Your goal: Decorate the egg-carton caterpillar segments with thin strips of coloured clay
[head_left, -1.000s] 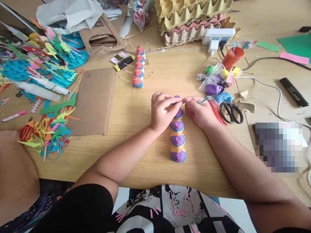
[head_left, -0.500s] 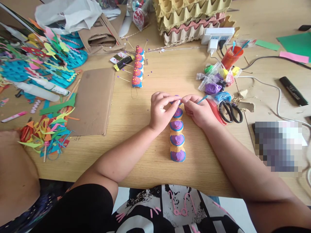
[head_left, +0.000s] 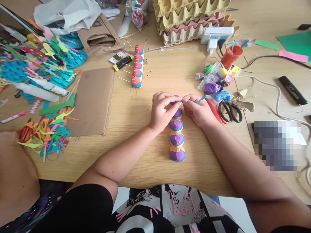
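Note:
An egg-carton strip (head_left: 177, 139) lies lengthwise in front of me, its bumps covered in purple and blue clay with small red marks on them. Over its far end, my left hand (head_left: 162, 108) is closed in a pinch, thumb against fingertips; whatever is between them is too small to make out. Fingertips of my right hand (head_left: 196, 110) almost meet those of the left. Tucked in the right hand is a thin blue stick (head_left: 202, 99), its end poking out by the thumb. Both hands partly cover the farthest bumps.
A finished-looking red-and-blue strip (head_left: 137, 67) with pins stands farther back. Bagged clay (head_left: 212, 88), black-handled scissors (head_left: 230, 111) and an orange cup (head_left: 230, 57) are at right. Cardboard (head_left: 91, 102), paper scraps (head_left: 52, 134) and another person's arm (head_left: 18, 174) are at left.
Hardly anything differs. My left fingertips have shifted very slightly toward the right hand; the strip stays in place on the table.

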Motion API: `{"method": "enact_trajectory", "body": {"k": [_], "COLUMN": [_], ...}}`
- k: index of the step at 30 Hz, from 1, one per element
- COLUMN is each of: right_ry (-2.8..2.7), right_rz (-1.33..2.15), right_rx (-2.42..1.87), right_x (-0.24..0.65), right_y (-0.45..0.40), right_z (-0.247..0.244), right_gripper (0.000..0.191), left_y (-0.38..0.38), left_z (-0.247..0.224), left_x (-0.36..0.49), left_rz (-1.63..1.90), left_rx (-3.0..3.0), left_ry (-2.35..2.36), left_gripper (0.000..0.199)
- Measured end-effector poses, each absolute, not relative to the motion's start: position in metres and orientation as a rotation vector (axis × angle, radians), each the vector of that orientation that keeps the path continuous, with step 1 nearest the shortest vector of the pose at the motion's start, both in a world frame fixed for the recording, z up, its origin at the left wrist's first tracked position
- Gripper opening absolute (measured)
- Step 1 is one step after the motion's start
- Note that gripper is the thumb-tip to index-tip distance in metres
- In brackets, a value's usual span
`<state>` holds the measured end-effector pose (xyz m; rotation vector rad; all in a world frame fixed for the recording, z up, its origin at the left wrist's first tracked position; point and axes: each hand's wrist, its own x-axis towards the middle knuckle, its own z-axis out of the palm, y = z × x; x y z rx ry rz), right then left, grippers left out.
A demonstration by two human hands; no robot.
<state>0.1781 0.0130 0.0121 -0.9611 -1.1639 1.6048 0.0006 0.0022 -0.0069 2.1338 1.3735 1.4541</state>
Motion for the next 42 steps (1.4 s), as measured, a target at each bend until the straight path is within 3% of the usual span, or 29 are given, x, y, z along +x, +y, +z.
{"method": "enact_trajectory", "body": {"k": [8,17,25,38,42], "right_ry": [-1.146,-1.064,-1.076,-1.043,-1.005], "right_rz": [1.611,1.636,1.64,1.631,1.641], "right_rx": [-0.95,-0.927,-0.907,-0.934,-0.894], "right_x": [0.1779,0.1784,0.1776,0.1799,0.1801], "right_y": [0.0129,0.013,0.0133,0.0158,0.0154], "right_z": [0.0133,0.0178,0.0178,0.0169,0.0158], "right_gripper": [0.052,0.045,0.063,0.05,0.056], "left_y": [0.0023,0.004,0.0028,0.0032,0.0033], "left_z": [-0.0088,-0.0138,-0.0136,-0.0131,-0.0129], "left_x": [0.0001,-0.0021,-0.0005,0.0009,0.0009], "left_rz": [1.504,1.53,1.565,1.562,1.55], "left_rx": [2.121,1.97,1.876,1.86,1.854], "left_ry": [1.359,1.383,1.309,1.339,1.354], "left_gripper": [0.021,0.031,0.028,0.025,0.027]}}
